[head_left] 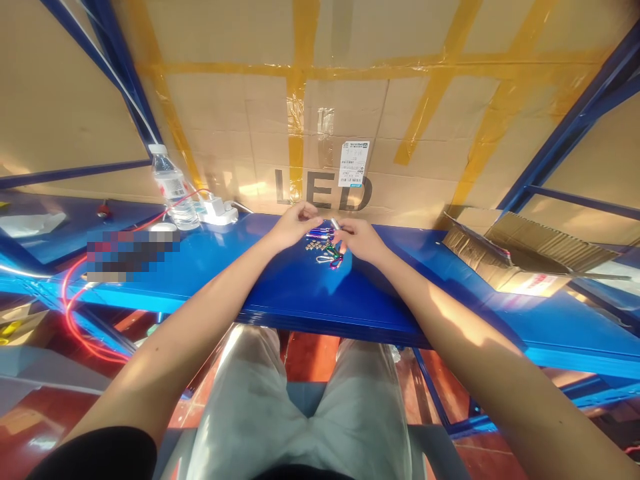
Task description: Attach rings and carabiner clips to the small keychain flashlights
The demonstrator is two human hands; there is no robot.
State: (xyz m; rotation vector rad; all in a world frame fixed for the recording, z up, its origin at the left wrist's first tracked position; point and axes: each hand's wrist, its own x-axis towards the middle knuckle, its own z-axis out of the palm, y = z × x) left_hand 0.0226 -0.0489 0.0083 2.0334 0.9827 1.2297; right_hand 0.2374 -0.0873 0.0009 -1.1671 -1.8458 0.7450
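Observation:
Both my hands reach out over a blue metal shelf. My left hand is closed in a pinch at the far side of a small heap of coloured keychain pieces; what it pinches is too small to name. My right hand is closed on a small silver cylinder, held just above the heap. The heap holds small metal clips, short chains and tiny purple, green and silver tubes lying on the shelf between my hands.
A clear water bottle stands at the back left beside a white power strip with a red cable. An open cardboard box lies at the right. A taped cardboard wall marked LED closes the back.

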